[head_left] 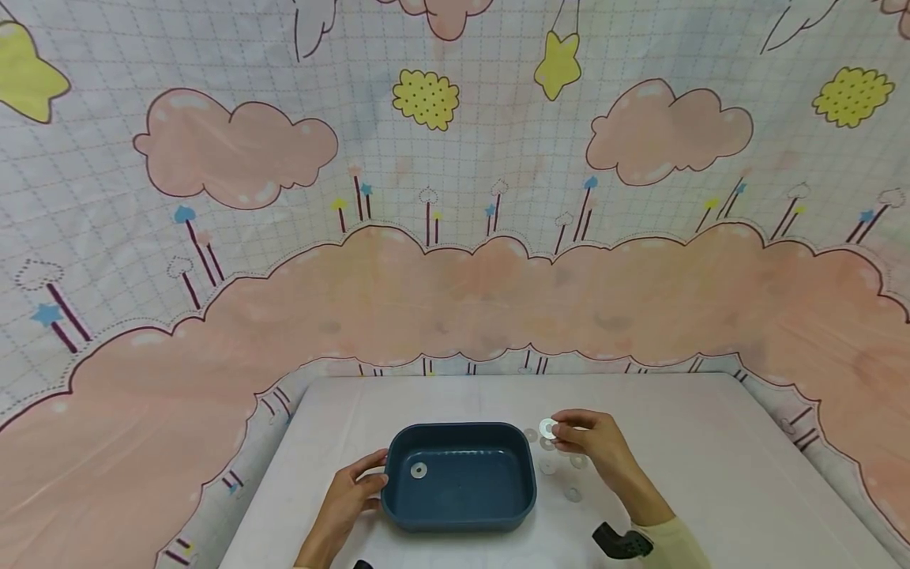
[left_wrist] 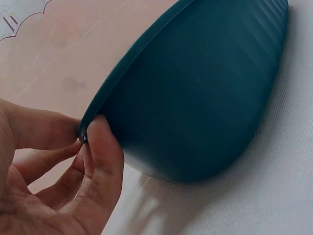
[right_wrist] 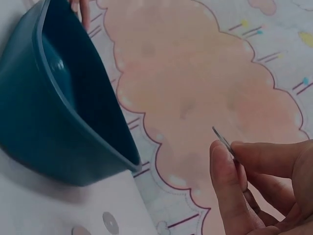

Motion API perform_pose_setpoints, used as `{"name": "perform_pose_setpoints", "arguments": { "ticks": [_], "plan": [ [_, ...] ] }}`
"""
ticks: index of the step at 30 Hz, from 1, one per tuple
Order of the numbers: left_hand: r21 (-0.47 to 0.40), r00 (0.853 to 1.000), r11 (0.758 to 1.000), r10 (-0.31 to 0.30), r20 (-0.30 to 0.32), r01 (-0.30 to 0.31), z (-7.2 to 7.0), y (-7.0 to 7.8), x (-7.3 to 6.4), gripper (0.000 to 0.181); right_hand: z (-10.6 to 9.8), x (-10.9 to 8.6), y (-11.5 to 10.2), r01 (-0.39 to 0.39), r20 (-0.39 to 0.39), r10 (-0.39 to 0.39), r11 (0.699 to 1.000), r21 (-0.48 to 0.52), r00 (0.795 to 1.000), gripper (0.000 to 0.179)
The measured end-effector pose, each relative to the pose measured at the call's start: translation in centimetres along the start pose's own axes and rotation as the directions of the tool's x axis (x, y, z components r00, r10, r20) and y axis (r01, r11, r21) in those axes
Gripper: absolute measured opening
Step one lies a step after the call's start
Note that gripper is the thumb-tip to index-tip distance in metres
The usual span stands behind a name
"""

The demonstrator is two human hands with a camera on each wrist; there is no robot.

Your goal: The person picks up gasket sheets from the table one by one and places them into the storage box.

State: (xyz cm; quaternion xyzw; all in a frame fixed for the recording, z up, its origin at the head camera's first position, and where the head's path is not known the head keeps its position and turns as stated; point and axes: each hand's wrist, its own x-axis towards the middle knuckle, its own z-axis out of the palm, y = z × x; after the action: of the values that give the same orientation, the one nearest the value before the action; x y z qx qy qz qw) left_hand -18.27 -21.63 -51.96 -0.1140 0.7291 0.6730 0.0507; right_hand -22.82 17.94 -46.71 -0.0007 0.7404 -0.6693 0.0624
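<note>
A dark blue plastic basin (head_left: 455,521) stands on the white table, one flat metal washer (head_left: 413,472) lying inside it toward the left. My left hand (head_left: 348,498) pinches the basin's left rim between thumb and fingers, as the left wrist view shows close up. To the right of the basin and above the table, my right hand (head_left: 593,442) holds another washer (right_wrist: 222,138) by its edge between thumb and fingertips. Below and around that hand, several loose washers (right_wrist: 110,224) lie on the tabletop.
The white-covered table (head_left: 711,442) stretches out on both sides of the basin. Behind it hangs a patterned cloth (head_left: 498,304) with clouds and stars. A black wrist device (head_left: 622,542) sits by the right sleeve.
</note>
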Motion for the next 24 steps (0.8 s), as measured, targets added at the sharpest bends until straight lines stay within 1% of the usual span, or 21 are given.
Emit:
{"name": "perform_pose_setpoints", "arguments": {
  "ticks": [9, 17, 24],
  "plan": [
    [0.001, 1.000, 1.000, 0.004, 0.002, -0.004, 0.0, -0.2, -0.1, 0.049, 1.9, 0.2, -0.3, -0.010, 0.053, 0.008, 0.999, 0.051, 0.999, 0.033],
    [0.006, 1.000, 1.000, -0.009, -0.020, 0.009, 0.0, -0.4, -0.2, 0.048, 3.6, 0.2, -0.4, -0.010, 0.105, 0.002, 0.997, 0.079, 0.994, 0.036],
    [0.002, 1.000, 1.000, -0.009, -0.017, 0.009, 0.0, -0.5, -0.3, 0.049, 5.1, 0.3, -0.5, -0.025, 0.119, 0.011, 0.994, 0.109, 0.993, 0.034]
  ]
}}
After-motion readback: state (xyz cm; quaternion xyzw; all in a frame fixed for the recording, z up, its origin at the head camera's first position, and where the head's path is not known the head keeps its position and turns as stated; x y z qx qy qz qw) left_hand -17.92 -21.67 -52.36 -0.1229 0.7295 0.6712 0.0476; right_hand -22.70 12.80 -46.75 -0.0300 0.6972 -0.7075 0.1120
